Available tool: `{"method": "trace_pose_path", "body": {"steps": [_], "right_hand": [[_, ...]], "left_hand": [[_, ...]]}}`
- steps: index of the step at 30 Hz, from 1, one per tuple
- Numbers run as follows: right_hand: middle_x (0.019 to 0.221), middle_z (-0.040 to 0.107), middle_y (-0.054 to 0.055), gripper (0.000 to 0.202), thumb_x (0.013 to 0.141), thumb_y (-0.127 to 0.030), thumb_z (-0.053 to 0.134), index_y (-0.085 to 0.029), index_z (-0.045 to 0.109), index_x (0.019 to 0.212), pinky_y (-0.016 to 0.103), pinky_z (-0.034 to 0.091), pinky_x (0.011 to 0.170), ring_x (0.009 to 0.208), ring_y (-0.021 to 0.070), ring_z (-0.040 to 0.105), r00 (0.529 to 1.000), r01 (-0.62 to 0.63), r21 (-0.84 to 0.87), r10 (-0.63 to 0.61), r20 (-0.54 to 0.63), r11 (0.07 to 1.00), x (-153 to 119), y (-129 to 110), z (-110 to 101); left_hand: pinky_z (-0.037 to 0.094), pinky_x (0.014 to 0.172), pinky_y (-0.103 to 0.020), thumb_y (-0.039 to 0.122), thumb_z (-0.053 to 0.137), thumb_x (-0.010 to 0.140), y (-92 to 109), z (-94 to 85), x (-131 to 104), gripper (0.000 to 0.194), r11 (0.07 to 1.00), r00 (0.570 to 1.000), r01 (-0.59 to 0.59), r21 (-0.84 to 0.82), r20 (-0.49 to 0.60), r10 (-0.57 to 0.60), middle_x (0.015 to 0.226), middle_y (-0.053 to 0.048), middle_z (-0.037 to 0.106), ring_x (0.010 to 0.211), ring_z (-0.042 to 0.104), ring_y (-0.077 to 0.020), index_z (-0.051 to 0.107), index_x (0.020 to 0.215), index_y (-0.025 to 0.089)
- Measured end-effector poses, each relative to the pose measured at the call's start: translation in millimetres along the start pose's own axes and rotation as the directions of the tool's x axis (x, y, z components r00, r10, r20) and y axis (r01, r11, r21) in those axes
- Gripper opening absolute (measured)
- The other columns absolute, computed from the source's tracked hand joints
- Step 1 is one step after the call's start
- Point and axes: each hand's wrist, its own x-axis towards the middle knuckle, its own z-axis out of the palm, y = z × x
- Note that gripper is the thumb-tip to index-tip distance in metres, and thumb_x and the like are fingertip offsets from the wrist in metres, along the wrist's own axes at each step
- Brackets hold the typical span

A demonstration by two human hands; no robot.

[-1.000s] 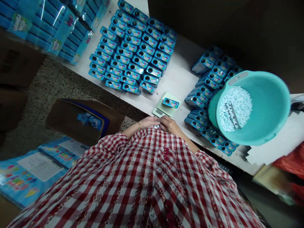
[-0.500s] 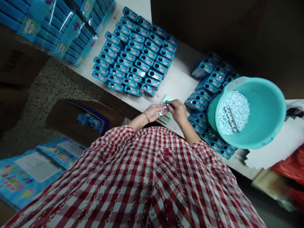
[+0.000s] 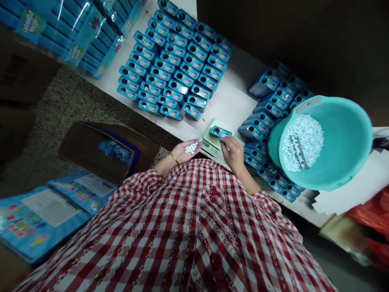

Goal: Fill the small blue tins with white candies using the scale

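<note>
The small blue box (image 3: 220,132) stands on the scale (image 3: 214,142), just beyond the right hand (image 3: 233,152); its top's long axis runs left to right, slightly slanted, the holed end pointing left. The right fingers are drawn together; whether they pinch anything I cannot tell. The left hand (image 3: 181,153) lies spread, palm up, bearing white pellets (image 3: 191,148). Right of the right hand, a teal tub (image 3: 345,138) contains more pellets and a grey strip (image 3: 299,154).

Speckled floor (image 3: 75,99), open carton (image 3: 83,156)
Printed blue packs (image 3: 39,221) lie near the carton; a red bag (image 3: 372,213) is at right.
</note>
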Motion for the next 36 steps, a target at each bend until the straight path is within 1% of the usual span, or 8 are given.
{"method": "trace_pose_path", "body": {"steps": [3, 5, 10, 17, 24, 28, 31, 36], "right_hand": [[0.092, 0.066, 0.007, 0.021, 0.089, -0.029, 0.047, -0.02, 0.064, 0.097, 0.033, 0.052, 0.076, 0.086, 0.0176, 0.061, 0.977, -0.131, -0.002, 0.128, -0.171, 0.991, -7.4, 16.8, -4.0], [0.094, 0.064, 0.007, 0.024, 0.087, -0.032, 0.048, -0.019, 0.063, 0.1, 0.032, 0.053, 0.07, 0.082, 0.0169, 0.061, 0.961, -0.198, 0.0, 0.194, -0.197, 0.98, -9.5, 30.8, -7.0], [0.102, 0.06, 0.009, 0.034, 0.085, -0.037, 0.05, -0.018, 0.059, 0.111, 0.033, 0.053, 0.072, 0.084, 0.017, 0.059, 0.967, -0.225, 0.022, 0.226, -0.119, 0.974, -8.5, 48.8, -7.1], [0.123, 0.051, 0.012, 0.052, 0.08, -0.04, 0.057, -0.019, 0.047, 0.126, 0.044, 0.044, 0.095, 0.116, 0.0261, 0.047, 0.985, -0.136, -0.18, 0.153, 0.084, 0.974, 3.2, 42.4, 5.7], [0.107, 0.058, 0.012, 0.035, 0.08, -0.027, 0.052, -0.016, 0.055, 0.113, 0.042, 0.044, 0.091, 0.1, 0.0257, 0.052, 0.978, -0.122, -0.248, 0.159, 0.136, 0.961, 14.3, 46.2, 11.3], [0.101, 0.06, 0.011, 0.033, 0.081, -0.032, 0.053, -0.016, 0.056, 0.11, 0.039, 0.045, 0.086, 0.092, 0.0248, 0.053, 0.981, -0.062, -0.225, 0.1, 0.164, 0.972, 19.5, 28.4, 12.4], [0.099, 0.059, 0.01, 0.034, 0.082, -0.035, 0.053, -0.017, 0.055, 0.11, 0.037, 0.046, 0.084, 0.091, 0.0235, 0.054, 0.973, -0.011, -0.166, 0.048, 0.224, 0.986, 29.9, 6.4, 32.2], [0.106, 0.057, 0.013, 0.034, 0.084, -0.033, 0.051, -0.015, 0.054, 0.112, 0.04, 0.045, 0.087, 0.1, 0.0262, 0.052, 0.964, -0.076, -0.183, 0.119, 0.239, 0.98, 60.5, -19.8, 95.2]], "left_hand": [[0.055, 0.071, -0.026, 0.008, 0.039, 0.089, 4.6, -10.6, -0.9, 0.027, 0.997, 0.998, -0.053, -0.056, -0.025, 0.052, 0.08, -0.012, 0.069, 0.076, 0.068, -0.0153, 0.062, 0.104, 0.005], [0.054, 0.066, -0.023, 0.004, 0.041, 0.086, 7.8, -17.3, -0.5, 0.025, 0.995, 0.996, -0.08, -0.051, -0.028, 0.079, 0.082, -0.012, 0.068, 0.077, 0.067, -0.0148, 0.062, 0.098, 0.006], [0.035, 0.038, -0.009, -0.002, 0.042, 0.082, 12.2, -24.3, 0.8, 0.021, 0.995, 0.996, -0.093, 0.018, -0.001, 0.093, 0.073, -0.007, 0.064, 0.054, 0.057, -0.0055, 0.061, 0.086, 0.008], [0.025, 0.035, -0.008, -0.003, 0.051, 0.078, 12.1, -26.4, 0.6, 0.016, 0.993, 0.993, -0.117, 0.024, 0.017, 0.117, 0.067, -0.004, 0.06, 0.048, 0.05, -0.0025, 0.061, 0.082, 0.009], [0.026, 0.036, -0.008, -0.003, 0.053, 0.077, 18.4, -39.5, -1.5, 0.015, 0.986, 0.986, -0.165, -0.002, -0.002, 0.165, 0.068, -0.004, 0.06, 0.048, 0.05, -0.0018, 0.061, 0.081, 0.009], [0.027, 0.036, -0.009, -0.003, 0.053, 0.077, 23.8, -48.8, -1.7, 0.015, 0.982, 0.983, -0.186, -0.017, -0.013, 0.186, 0.068, -0.004, 0.061, 0.048, 0.051, -0.0022, 0.062, 0.082, 0.008], [0.027, 0.036, -0.009, -0.003, 0.053, 0.076, 25.6, -54.4, -0.3, 0.016, 0.981, 0.982, -0.191, -0.016, -0.015, 0.191, 0.068, -0.004, 0.061, 0.048, 0.051, -0.0027, 0.062, 0.082, 0.008], [0.027, 0.036, -0.009, -0.002, 0.052, 0.077, 26.2, -56.7, 1.4, 0.015, 0.98, 0.98, -0.2, -0.006, 0.002, 0.2, 0.069, -0.005, 0.062, 0.048, 0.051, -0.0027, 0.062, 0.084, 0.007]]}}
